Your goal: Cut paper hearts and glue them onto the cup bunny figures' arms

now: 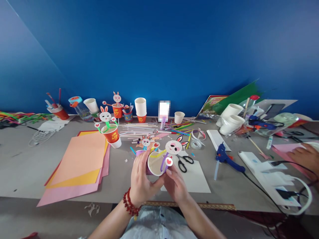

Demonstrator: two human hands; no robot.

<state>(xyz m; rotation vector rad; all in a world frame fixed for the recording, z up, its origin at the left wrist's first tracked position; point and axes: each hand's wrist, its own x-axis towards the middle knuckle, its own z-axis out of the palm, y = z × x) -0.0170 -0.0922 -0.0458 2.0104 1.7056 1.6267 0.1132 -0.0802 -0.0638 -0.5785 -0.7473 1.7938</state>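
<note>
Between my hands is a tilted paper cup point(155, 165), its open white mouth facing me. My left hand point(142, 177) wraps its left side, and my right hand point(176, 186) closes around the lower right. A white paper rabbit head point(174, 147) with pink cheeks rises from the rim, with yellow and purple straw arms. A heart disc point(168, 161) tips the purple arm near my right fingers. Just behind my left fingers is a smaller rabbit head point(146, 142) with blue straws; its base is mostly hidden. Black-handled scissors point(183, 166) lie right of the cup.
Colored paper sheets point(77, 159) lie left; a red rabbit cup point(111, 133) stands beside them. Straws point(139, 127) are scattered behind. At right are a blue glue gun point(228, 158), a white power strip point(269, 179) with cords, and another person's hand point(305, 159).
</note>
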